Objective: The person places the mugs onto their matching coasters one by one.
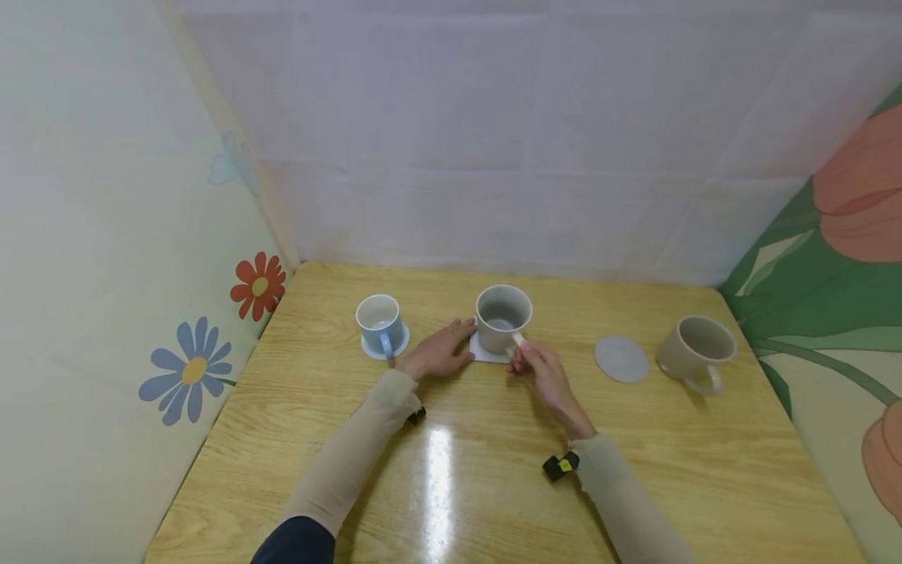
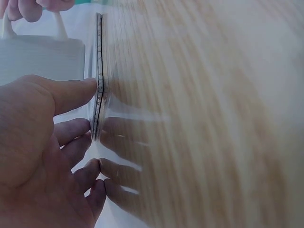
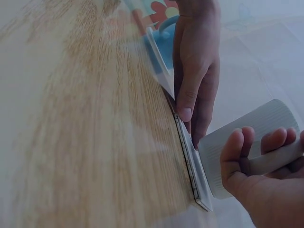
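A light grey mug [image 1: 502,321] is at the middle of the table, over a square coaster [image 1: 486,354]. Its handle points toward the near right, and my right hand [image 1: 546,380] grips that handle with curled fingers. In the right wrist view the mug's base is at the coaster's upper face; I cannot tell if it bears fully on it. My left hand [image 1: 442,350] lies at the coaster's left side with fingers extended. In the left wrist view the thumb [image 2: 71,95] touches the coaster's edge [image 2: 98,80], and the other fingers rest on the tabletop.
To the left, a light blue mug [image 1: 380,323] stands on a round coaster [image 1: 402,345]. A bare round grey coaster [image 1: 622,359] lies to the right, beside a beige mug [image 1: 687,352]. White cloth [image 1: 493,157] hangs behind the wooden table [image 1: 493,486]; flowered panels flank it.
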`<state>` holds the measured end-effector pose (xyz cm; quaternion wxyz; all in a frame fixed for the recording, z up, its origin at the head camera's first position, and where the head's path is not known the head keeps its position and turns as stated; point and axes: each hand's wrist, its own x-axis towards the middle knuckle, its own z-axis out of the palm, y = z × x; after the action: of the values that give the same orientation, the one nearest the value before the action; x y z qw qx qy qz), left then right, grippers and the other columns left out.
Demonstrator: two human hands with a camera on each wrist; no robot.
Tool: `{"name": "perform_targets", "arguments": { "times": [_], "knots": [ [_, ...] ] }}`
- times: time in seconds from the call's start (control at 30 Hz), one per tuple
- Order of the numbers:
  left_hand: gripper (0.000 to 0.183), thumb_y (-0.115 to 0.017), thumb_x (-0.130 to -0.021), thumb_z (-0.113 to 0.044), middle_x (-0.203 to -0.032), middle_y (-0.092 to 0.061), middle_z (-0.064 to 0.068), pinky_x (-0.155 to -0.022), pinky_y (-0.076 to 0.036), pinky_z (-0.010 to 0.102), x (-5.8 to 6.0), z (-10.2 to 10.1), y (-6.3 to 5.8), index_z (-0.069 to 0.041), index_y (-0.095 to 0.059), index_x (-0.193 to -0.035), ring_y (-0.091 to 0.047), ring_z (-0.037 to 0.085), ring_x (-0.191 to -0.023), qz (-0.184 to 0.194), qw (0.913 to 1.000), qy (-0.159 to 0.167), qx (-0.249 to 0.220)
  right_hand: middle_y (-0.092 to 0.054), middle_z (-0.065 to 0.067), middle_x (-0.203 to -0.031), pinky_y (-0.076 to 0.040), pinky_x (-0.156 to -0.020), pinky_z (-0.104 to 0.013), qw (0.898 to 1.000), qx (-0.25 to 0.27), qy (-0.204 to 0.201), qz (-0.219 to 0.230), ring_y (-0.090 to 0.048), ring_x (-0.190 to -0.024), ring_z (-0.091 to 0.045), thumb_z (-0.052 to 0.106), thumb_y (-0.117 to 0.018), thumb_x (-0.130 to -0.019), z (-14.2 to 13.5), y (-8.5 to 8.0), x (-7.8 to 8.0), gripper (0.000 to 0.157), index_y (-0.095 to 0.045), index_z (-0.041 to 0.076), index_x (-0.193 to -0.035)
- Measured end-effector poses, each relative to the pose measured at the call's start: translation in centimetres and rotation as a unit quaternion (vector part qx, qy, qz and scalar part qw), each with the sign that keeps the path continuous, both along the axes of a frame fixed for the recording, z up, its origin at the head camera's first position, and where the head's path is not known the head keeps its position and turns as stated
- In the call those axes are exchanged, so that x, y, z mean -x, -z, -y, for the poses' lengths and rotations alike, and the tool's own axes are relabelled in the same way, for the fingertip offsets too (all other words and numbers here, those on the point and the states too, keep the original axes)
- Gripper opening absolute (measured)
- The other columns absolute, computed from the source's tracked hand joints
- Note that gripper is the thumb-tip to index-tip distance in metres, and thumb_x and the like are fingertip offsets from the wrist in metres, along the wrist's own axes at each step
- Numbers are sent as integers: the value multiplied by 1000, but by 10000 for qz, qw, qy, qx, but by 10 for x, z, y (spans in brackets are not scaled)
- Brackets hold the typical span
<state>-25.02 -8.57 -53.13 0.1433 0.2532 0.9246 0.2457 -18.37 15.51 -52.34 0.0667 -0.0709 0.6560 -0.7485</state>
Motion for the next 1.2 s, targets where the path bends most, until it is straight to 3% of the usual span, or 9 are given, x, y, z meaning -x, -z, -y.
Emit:
{"name": "perform_targets", "arguments": {
  "times": [0.97, 1.2],
  "knots": [
    [68, -61, -109, -27, -177, -27, 8, -134, -22, 54, 0, 1, 1, -14, -32, -169, -22, 37, -164, -71, 9999, 36, -134, -59, -8, -90, -64, -83, -31, 9999, -8, -59, -98, -66, -85, -18, 11, -37, -116, 7, 3, -3, 38, -53, -16, -96],
    [69, -61, -109, -28, -176, -28, 9, -134, -23, 54, -2, 1, -3, -15, -30, -170, -23, 37, -164, -28, 9999, -2, -138, -63, -9, -92, -65, -82, -31, 9986, -520, 35, -40, -68, -86, -18, 15, -39, -117, 8, 2, -2, 40, -55, -16, -98]
  ]
}}
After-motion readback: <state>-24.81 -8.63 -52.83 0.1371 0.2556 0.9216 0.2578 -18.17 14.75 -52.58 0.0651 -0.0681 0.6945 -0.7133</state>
